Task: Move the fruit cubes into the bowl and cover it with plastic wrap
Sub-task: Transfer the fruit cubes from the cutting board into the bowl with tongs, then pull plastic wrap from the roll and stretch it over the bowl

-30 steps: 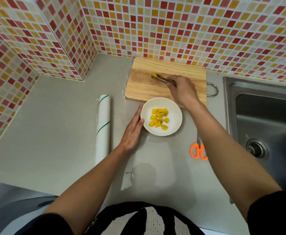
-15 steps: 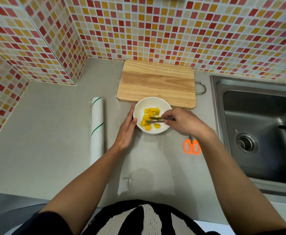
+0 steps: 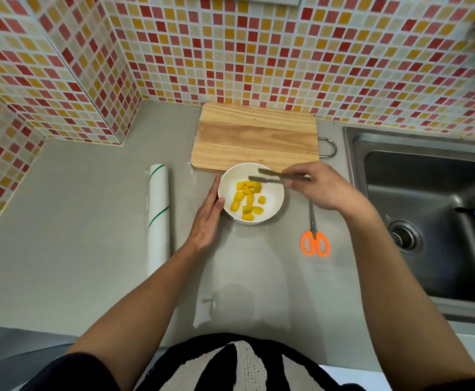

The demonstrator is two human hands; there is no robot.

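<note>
Dark sleeves [image 3: 70, 371], black-and-white striped top [image 3: 230, 365]

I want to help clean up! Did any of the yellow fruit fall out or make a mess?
No mess. All the fruit cubes sit inside the white bowl, the cutting board looks bare, and no pieces show on the counter.
</note>
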